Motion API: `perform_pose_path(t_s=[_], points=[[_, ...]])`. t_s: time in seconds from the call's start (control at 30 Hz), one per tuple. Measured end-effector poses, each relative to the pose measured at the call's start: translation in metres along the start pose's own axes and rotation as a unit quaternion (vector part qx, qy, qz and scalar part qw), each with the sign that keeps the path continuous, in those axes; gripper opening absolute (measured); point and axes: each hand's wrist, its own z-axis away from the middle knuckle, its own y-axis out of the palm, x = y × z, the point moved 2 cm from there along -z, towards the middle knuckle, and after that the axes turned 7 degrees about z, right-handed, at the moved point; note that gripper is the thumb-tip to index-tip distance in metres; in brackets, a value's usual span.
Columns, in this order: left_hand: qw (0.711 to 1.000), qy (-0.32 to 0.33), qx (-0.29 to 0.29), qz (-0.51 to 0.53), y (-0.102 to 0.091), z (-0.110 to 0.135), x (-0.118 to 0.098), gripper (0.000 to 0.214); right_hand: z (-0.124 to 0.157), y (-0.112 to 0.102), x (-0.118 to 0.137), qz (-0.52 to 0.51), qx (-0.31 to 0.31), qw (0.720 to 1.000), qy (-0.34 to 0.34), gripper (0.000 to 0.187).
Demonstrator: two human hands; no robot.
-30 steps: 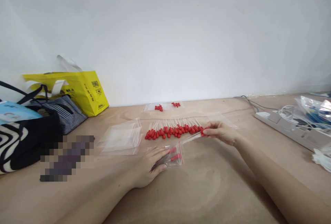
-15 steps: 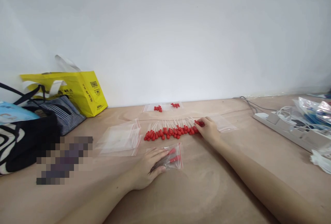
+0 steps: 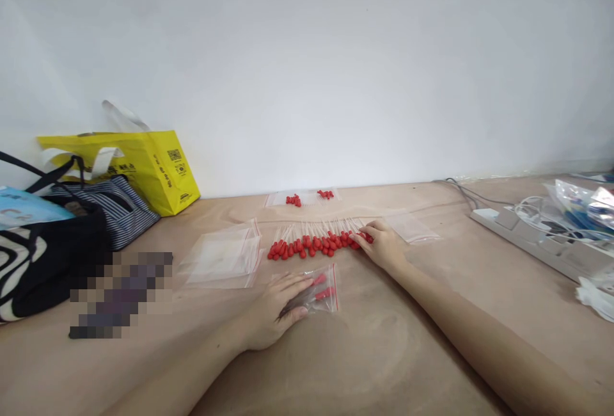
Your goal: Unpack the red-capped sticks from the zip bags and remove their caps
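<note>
A row of several clear droppers with red bulbs lies across the middle of the brown table. My right hand rests at the row's right end, fingertips closed on a red bulb there. My left hand lies flat, fingers stretched, pressing the edge of a small clear zip bag that holds red-bulbed droppers. A stack of empty zip bags lies to the left of the row.
Filled bags with red bulbs lie by the white wall. A yellow bag, a striped bag and a black bag stand at left. A white power strip with cables and plastic packets sits at right.
My right hand, which held one dropper above the table a second ago, has moved left and down to the right end of the row. My left hand has stayed on the small bag.
</note>
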Motion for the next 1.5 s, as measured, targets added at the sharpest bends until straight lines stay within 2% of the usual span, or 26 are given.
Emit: perform_pose_path(t_s=[0.2, 0.37, 0.43, 0.57, 0.67, 0.87, 1.03, 1.23, 1.4, 1.5], points=[[1.0, 0.006, -0.002, 0.004, -0.001, 0.001, 0.001, 0.046, 0.001, -0.009, -0.005, -0.042, 0.007, 0.999, 0.03, 0.035], [1.0, 0.006, -0.003, 0.002, 0.0, 0.001, 0.0, 0.046, 0.004, -0.024, -0.003, -0.082, -0.074, 0.989, 0.096, 0.037], [1.0, -0.003, -0.002, -0.002, 0.0, 0.002, 0.0, 0.046, 0.009, -0.029, 0.01, -0.134, -0.038, 0.988, 0.07, 0.031], [1.0, -0.015, -0.023, 0.004, 0.002, 0.003, 0.004, 0.048, 0.023, -0.027, 0.048, -0.2, 0.158, 0.965, -0.062, 0.016], [0.999, -0.008, -0.031, 0.007, 0.003, 0.003, 0.006, 0.047, 0.032, -0.022, 0.066, -0.206, 0.231, 0.945, -0.108, 0.013], [1.0, -0.022, -0.019, -0.006, 0.003, 0.003, 0.003, 0.046, 0.035, -0.017, 0.08, -0.252, 0.239, 0.93, -0.118, 0.032], [1.0, -0.019, -0.016, -0.018, 0.001, 0.002, 0.0, 0.046, 0.035, -0.015, 0.085, -0.232, 0.275, 0.92, -0.155, 0.031], [0.999, -0.038, 0.013, -0.025, 0.0, 0.002, -0.001, 0.049, 0.036, -0.013, 0.085, -0.24, 0.287, 0.92, -0.114, 0.021], [0.999, -0.028, 0.002, -0.028, -0.001, 0.003, -0.001, 0.047, 0.039, -0.014, 0.079, -0.321, 0.334, 0.884, -0.062, 0.014], [0.999, -0.027, 0.002, -0.029, -0.001, 0.003, -0.001, 0.047, 0.038, -0.012, 0.067, -0.393, 0.357, 0.847, -0.023, 0.021]])
